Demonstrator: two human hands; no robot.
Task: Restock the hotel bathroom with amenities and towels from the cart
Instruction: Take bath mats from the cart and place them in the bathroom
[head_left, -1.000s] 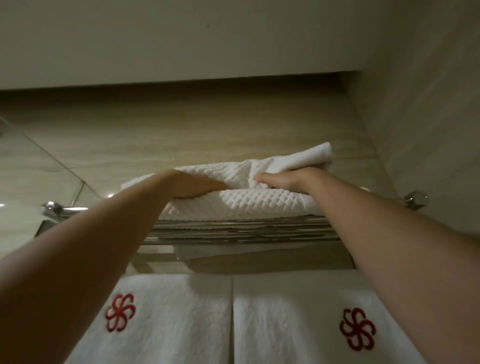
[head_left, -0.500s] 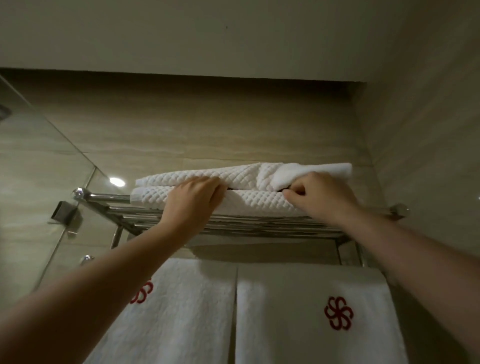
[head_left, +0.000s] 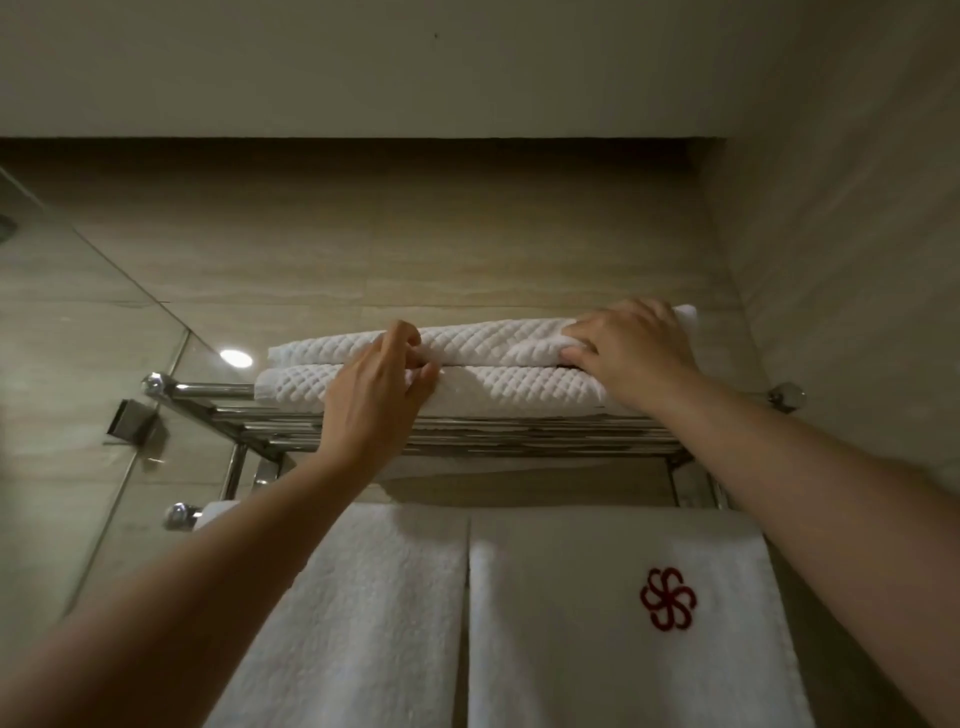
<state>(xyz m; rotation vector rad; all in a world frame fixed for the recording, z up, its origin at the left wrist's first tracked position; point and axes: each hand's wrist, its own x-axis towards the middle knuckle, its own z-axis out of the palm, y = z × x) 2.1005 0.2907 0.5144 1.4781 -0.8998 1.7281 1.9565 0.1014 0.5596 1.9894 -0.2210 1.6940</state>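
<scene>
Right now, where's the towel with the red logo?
In the head view, the logo towel hangs lower right from the bar under the chrome rack, beside a plain towel, below the right hand.

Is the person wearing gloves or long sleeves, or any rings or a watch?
No. The left hand and right hand are bare, with no gloves. Both forearms are uncovered as far as the picture shows, so no sleeves are in view. No watch, bracelet or ring can be seen.
</scene>
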